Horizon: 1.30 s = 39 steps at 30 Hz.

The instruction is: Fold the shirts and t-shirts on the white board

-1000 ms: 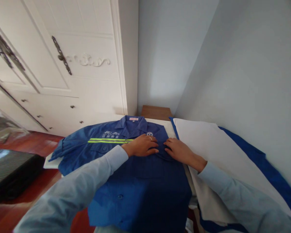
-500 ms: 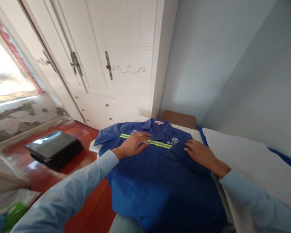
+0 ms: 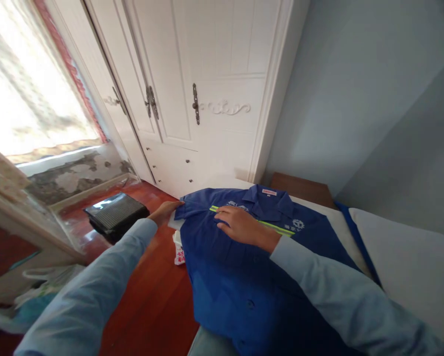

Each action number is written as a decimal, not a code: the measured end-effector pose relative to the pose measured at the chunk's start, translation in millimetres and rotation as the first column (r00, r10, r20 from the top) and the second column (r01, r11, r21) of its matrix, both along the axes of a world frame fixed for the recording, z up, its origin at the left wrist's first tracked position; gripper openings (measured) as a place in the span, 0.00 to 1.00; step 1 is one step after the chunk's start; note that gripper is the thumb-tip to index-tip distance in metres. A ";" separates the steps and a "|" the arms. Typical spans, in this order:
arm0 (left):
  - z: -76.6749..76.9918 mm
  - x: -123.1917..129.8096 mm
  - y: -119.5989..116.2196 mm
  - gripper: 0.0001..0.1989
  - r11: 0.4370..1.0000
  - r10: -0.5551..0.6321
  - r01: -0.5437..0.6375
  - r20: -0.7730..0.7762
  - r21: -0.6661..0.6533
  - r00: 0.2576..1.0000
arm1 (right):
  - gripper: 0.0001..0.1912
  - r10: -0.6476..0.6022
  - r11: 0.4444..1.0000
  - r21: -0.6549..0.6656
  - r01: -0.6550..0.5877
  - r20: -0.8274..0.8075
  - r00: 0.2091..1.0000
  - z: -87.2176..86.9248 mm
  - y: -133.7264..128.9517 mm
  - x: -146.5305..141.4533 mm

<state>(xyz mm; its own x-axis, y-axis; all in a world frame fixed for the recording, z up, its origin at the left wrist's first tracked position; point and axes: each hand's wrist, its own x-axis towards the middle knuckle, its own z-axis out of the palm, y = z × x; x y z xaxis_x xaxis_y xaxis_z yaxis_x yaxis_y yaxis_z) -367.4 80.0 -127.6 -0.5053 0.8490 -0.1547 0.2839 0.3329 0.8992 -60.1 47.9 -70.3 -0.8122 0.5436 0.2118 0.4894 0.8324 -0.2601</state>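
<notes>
On a white surface (image 3: 342, 225) lies the blue shirt (image 3: 214, 267), partly hidden by the right forearm (image 3: 318, 269), its bottom cut off. Over the shirt's chest, the right hand (image 3: 240, 226) has loosely bent fingers, thumb apart; at the shirt's sleeve end, I cannot tell whether the outstretched left hand (image 3: 165, 211) grips.

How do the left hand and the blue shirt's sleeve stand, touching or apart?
Touching. The head view shows the left hand meeting the outer end of the blue shirt's sleeve, no gap between them.
</notes>
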 end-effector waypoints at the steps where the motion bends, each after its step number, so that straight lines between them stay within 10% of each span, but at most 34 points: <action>1: 0.5 2.7 4.6 0.10 1.000 0.002 -0.002 0.001 0.008 1.000 | 0.15 0.006 1.000 -0.006 -0.006 0.008 1.000 -2.8 4.1 -13.5; 9: 52.7 39.5 28.6 0.08 0.939 -0.039 0.117 -0.237 0.323 0.971 | 0.16 -0.015 0.998 -0.062 0.015 0.013 1.000 -47.6 25.7 -39.5; 14: 77.7 76.6 -12.8 0.14 0.625 -0.410 0.705 -0.628 0.335 0.662 | 0.19 -0.013 1.000 0.016 0.013 -0.043 0.999 -42.9 20.6 -19.8; 19: 63.4 84.7 -56.0 0.17 0.464 -0.564 0.870 -0.701 0.169 0.437 | 0.17 -0.365 0.922 -0.183 0.341 -0.114 0.924 -12.4 25.0 10.4; 23: 37.9 72.4 -69.2 0.18 0.502 -0.512 0.845 -0.724 0.184 0.462 | 0.15 -0.487 0.869 -0.254 0.424 -0.300 0.820 -7.4 34.7 30.8; 28: 7.2 65.9 -74.3 0.23 0.584 -0.439 0.810 -0.820 0.050 0.367 | 0.16 -0.362 0.930 -0.114 0.350 -0.453 0.815 -17.8 47.5 13.7; 33: -14.7 75.4 -84.0 0.29 0.559 -0.455 0.824 -0.866 -0.097 0.207 | 0.22 -0.186 0.978 0.058 0.200 -0.192 0.964 -29.4 84.0 -37.7; 39: -31.7 82.1 -99.3 0.29 0.608 -0.427 0.789 -0.874 -0.086 0.234 | 0.29 -0.287 0.953 -0.039 0.300 0.193 0.938 -60.3 128.8 -52.9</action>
<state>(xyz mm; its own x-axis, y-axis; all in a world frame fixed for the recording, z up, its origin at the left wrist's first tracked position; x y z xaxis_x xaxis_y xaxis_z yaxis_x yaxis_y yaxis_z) -285.3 -19.3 -159.3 0.4639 0.8356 0.2943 0.8400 -0.5204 0.1537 -113.0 176.7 -130.6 -0.6354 0.7716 0.0299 0.7537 0.6282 -0.1930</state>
